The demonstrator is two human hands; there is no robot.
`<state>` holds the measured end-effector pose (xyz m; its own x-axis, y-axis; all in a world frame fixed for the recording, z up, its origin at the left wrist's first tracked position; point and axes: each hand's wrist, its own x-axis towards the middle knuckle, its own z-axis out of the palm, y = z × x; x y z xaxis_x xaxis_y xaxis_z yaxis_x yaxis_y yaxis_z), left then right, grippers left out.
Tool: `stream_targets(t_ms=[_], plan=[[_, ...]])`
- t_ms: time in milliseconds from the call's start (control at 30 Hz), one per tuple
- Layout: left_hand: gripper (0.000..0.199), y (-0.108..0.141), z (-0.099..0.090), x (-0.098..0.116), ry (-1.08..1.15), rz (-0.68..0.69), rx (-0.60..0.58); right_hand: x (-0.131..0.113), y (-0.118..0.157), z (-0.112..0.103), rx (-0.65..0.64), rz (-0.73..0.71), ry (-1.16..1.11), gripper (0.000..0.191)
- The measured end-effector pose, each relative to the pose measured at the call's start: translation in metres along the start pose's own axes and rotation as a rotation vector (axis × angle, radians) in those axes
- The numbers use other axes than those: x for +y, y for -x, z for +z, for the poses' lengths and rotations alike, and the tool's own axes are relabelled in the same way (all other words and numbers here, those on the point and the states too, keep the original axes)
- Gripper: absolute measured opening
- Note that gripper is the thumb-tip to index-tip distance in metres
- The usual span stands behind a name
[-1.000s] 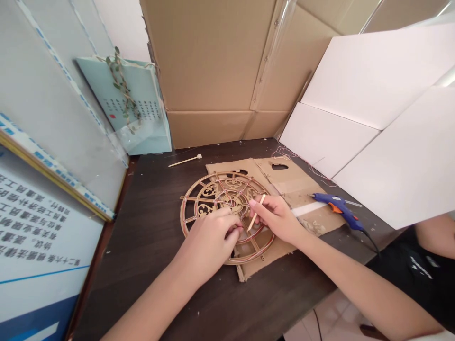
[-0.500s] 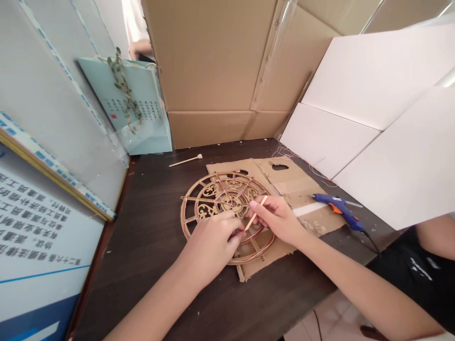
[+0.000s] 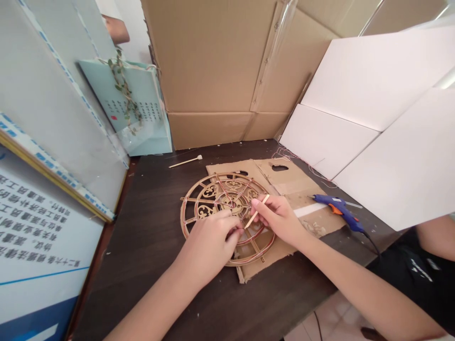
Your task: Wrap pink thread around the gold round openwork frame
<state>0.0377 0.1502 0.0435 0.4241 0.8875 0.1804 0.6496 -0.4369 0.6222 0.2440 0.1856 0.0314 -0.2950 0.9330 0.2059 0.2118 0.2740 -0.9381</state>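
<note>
A round, gold-coloured openwork frame (image 3: pixel 212 177) with spokes, scrolled ornaments and reddish wire along its rings lies partly on a cardboard sheet (image 3: pixel 302 182). My right hand (image 3: pixel 279 215) is closed around a thin wooden stick (image 3: pixel 259 209), whose lower tip points at the frame close to my left fingertips. My left hand (image 3: pixel 216 239) rests over the frame's near left part, thumb and fingers pinched together. Whatever sits in that pinch is hidden or too small to name.
A blue glue gun (image 3: pixel 337 207) with an orange trigger lies right of the frame. Another wooden stick (image 3: pixel 185 161) with a whitish blob is at the back. Tall cardboard (image 3: pixel 213 61), white boxes (image 3: pixel 330 137) and a light-blue bag (image 3: pixel 152 128) border the dark table (image 3: pixel 152 208). Thin wires trail behind.
Both hands stay at the frame; the stick's tip has shifted very slightly. In the background at upper left, another person's arm has moved up and to the left.
</note>
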Motion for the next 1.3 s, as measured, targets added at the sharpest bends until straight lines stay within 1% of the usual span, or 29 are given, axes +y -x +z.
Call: stream_targets(t_ms=[267,367,467,633,767,867,1000,1100,1300], plan=[[0.016,-0.002,-0.003,0.003,-0.029,-0.088,-0.090,-0.003,0.000,0.001,-0.014,-0.037,-0.018,0.056],[0.016,-0.003,-0.002,0.004,-0.031,-0.104,-0.089,-0.003,0.000,0.002,-0.024,-0.052,-0.006,0.055],[0.018,-0.003,-0.001,0.004,-0.025,-0.084,-0.085,-0.005,0.001,0.002,-0.036,-0.062,0.003,0.054],[0.019,-0.002,0.001,0.003,-0.022,-0.088,-0.077,-0.008,0.003,0.004,-0.064,-0.115,0.025,0.049],[0.018,-0.002,0.002,0.002,-0.029,-0.087,-0.075,-0.009,0.004,0.004,-0.052,-0.126,0.040,0.049],[0.018,-0.002,0.000,0.001,-0.021,-0.060,-0.043,-0.008,0.003,0.002,-0.017,-0.111,0.018,0.053],[0.022,-0.003,-0.002,-0.002,-0.003,-0.013,0.044,-0.008,0.001,0.001,0.032,-0.098,-0.015,0.056],[0.022,-0.003,-0.002,-0.004,-0.007,-0.004,0.087,-0.009,0.001,0.001,0.044,-0.089,-0.024,0.057],[0.022,-0.001,-0.001,-0.007,-0.013,0.034,0.127,-0.009,0.001,0.002,0.044,-0.066,-0.020,0.057]])
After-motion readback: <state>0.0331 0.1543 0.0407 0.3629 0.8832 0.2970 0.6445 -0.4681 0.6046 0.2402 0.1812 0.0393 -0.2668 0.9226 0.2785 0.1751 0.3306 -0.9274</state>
